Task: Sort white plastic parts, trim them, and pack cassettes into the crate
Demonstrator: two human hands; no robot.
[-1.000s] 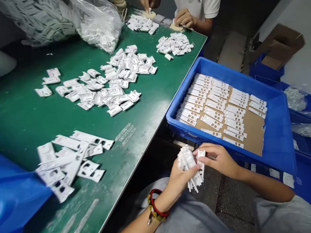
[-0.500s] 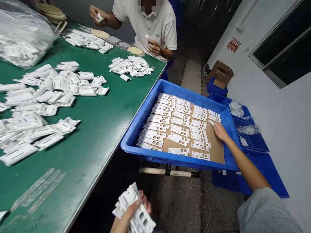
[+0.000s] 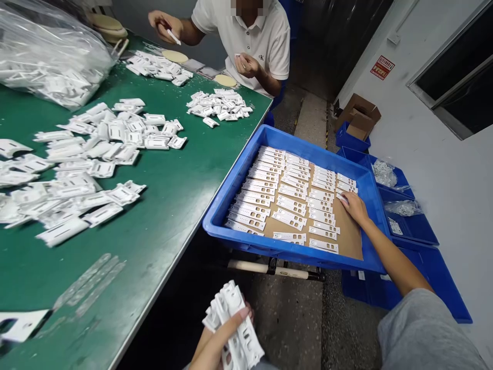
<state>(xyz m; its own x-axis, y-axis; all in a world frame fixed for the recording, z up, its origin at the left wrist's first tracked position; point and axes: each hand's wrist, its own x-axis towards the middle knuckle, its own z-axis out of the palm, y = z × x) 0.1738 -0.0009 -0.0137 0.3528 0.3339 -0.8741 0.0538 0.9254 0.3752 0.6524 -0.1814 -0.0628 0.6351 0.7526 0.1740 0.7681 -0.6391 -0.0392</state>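
In my left hand point(image 3: 215, 344), below the table's edge, is a fanned stack of white slotted plastic pieces point(image 3: 243, 329), with the thumb pressed across the top one. My right hand point(image 3: 355, 207) reaches into a blue tray point(image 3: 239, 240) and pinches one white plastic strip point(image 3: 341, 197) at the near end of the rightmost column. Its fingers partly hide that strip. Similar strips point(image 3: 291, 204) with square holes lie in columns on brown cardboard point(image 3: 348, 239) lining the tray.
On the green table point(image 3: 169, 190) lie heaps of white pieces point(image 3: 92, 169) and a clear bag point(image 3: 57, 56) of more. A co-worker point(image 3: 246, 41) opposite holds small white parts in both hands. Blue bins point(image 3: 412, 221) stand along the right wall; a cart handle point(image 3: 269, 268) sits beneath the tray.
The view has swung slightly left, so things sit further right. My left hand's stack has turned more upright. My right hand stays at the same column's end. The co-worker's hands have shifted.
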